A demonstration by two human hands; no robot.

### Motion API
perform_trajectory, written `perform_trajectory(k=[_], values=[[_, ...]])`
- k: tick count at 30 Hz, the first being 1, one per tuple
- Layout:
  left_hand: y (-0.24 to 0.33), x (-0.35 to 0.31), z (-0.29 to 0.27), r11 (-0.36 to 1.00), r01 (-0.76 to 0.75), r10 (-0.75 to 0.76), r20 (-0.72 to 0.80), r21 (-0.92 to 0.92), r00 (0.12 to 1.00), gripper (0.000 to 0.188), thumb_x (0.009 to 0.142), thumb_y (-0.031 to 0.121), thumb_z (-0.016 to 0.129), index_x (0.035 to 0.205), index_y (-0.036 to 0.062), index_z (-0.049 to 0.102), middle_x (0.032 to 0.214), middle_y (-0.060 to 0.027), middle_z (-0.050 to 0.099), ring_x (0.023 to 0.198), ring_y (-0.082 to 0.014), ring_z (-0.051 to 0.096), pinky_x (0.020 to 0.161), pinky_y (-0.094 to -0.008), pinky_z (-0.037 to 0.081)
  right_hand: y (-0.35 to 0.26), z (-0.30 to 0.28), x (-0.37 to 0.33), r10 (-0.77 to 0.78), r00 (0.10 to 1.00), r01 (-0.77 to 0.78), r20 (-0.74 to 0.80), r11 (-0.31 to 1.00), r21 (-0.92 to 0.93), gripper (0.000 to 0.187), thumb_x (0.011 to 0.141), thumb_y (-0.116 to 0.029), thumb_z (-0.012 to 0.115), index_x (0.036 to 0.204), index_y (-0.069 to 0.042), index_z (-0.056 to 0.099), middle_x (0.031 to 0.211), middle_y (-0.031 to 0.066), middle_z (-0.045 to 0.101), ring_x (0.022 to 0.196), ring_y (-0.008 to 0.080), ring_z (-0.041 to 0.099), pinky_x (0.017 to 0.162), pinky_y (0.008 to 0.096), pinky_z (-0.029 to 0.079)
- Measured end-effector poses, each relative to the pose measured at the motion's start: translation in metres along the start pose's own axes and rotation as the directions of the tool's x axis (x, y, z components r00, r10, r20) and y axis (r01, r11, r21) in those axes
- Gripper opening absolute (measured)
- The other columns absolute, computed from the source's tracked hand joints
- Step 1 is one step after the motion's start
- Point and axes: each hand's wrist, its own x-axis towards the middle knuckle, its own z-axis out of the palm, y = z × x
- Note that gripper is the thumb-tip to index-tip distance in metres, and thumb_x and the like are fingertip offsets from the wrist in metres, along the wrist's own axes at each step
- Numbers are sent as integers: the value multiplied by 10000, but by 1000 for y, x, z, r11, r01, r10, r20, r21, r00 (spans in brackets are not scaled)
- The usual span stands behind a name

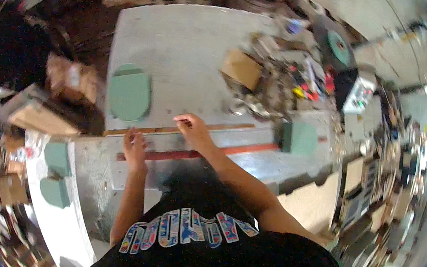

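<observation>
My left hand point(135, 147) is over the near edge of the grey work table point(183, 36), beside a brown strip point(233, 127) that lies across it. Its fingers look loosely apart, with nothing visible in them. To its right, my right hand point(192, 130) hovers above the same strip, thumb and fingers drawn together; anything between them is too small to make out. A long red-brown bar point(252, 149) runs nearer to me, partly behind my forearms. Just beyond my left hand lies a flat green piece with a rounded end point(130, 97).
Another green piece point(303, 139) with a dark end sits at the right. Clutter with a brown cardboard piece point(241, 68) covers the table's far right. Two more green pieces point(58, 159) rest on a white surface point(56, 221) at the left, near a cardboard box point(43, 118).
</observation>
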Motion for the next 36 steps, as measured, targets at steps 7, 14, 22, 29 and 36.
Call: perform_trajectory(k=[7,14,22,29,36], values=[[-24,-77,112,971,107,-167,285,215,944,348,1061,166,648,1366,-1,631,1070,-64,656,868,-138,628,727,-293,525,22,-112,-120,9,956,29,-293,992,124,182,1006,-118,718,1168,-52,770,1185,126,770,1028,234,735,884,356,586],[-93,-165,238,945,-39,-153,545,325,824,340,1066,213,661,1350,27,657,1065,-58,691,931,-163,664,813,-331,581,106,-297,-213,-256,724,-59,-640,902,-427,283,910,-89,777,1189,-76,735,1179,165,720,1109,372,673,998,462,525],[-188,-224,356,889,-265,-126,755,373,643,527,1009,182,750,1481,3,599,1218,-114,748,1045,-168,705,902,-321,579,182,-408,-247,-92,729,-402,-678,744,-533,510,928,-303,790,1415,-218,665,1511,139,574,1423,441,486,1156,620,406],[-172,-249,360,754,-479,-46,764,449,644,690,966,171,770,1578,-2,503,1336,-158,721,1155,-255,709,993,-391,575,187,-383,-250,-150,792,-266,-591,787,-556,483,934,-287,777,1401,-223,673,1508,167,566,1385,435,508,1127,625,424],[-126,-252,275,708,-545,-46,800,449,598,820,814,183,918,1521,16,538,1395,-206,640,1248,-341,667,1068,-451,553,149,-301,-261,-247,857,-77,-451,806,-587,500,836,-190,803,1327,-204,712,1491,218,523,1336,463,508,1115,567,429]])
